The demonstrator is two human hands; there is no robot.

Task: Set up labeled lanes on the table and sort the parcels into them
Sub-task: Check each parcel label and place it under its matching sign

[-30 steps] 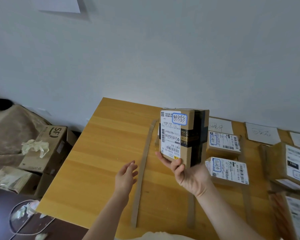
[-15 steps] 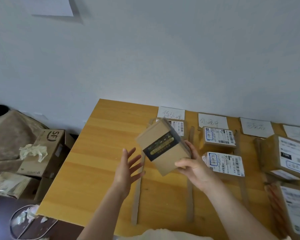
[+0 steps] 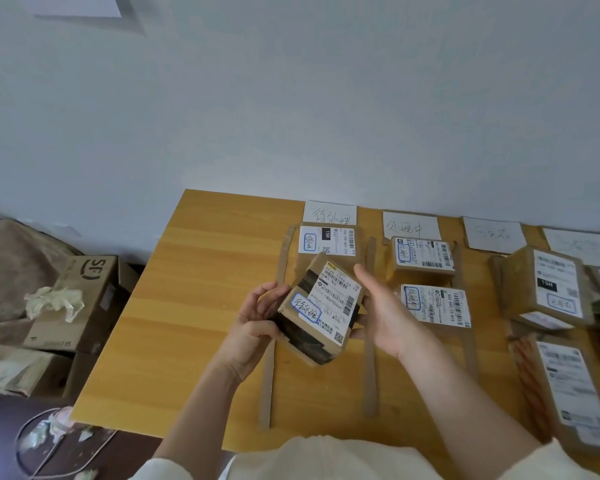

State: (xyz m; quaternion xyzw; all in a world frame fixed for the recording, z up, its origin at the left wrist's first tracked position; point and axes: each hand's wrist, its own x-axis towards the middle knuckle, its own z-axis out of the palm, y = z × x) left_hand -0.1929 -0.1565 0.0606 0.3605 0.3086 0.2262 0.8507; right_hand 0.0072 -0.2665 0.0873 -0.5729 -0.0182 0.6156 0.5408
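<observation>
The wooden counter carried cardboard strips marking lanes, each headed at the far edge by a handwritten paper label. Parcels already lay in them: one at the far end of the leftmost lane, two in the next lane to the right, and larger boxes toward the right edge.

The parcel in hand was a small cardboard box banded with dark tape, held tilted above the middle of the leftmost lane, its shipping label and blue-ringed handwritten mark facing up. It looked stiff, squared and light enough to be turned freely; the taped bands might be slicker than the bare card, so the plain cardboard faces and corners seemed the better places to take hold.

The left hand was curled around the box's left end, thumb on top and fingers beneath, bearing it. The right hand was open, palm turned toward the box's right side, touching it or just beside it; which, I could not tell.
</observation>
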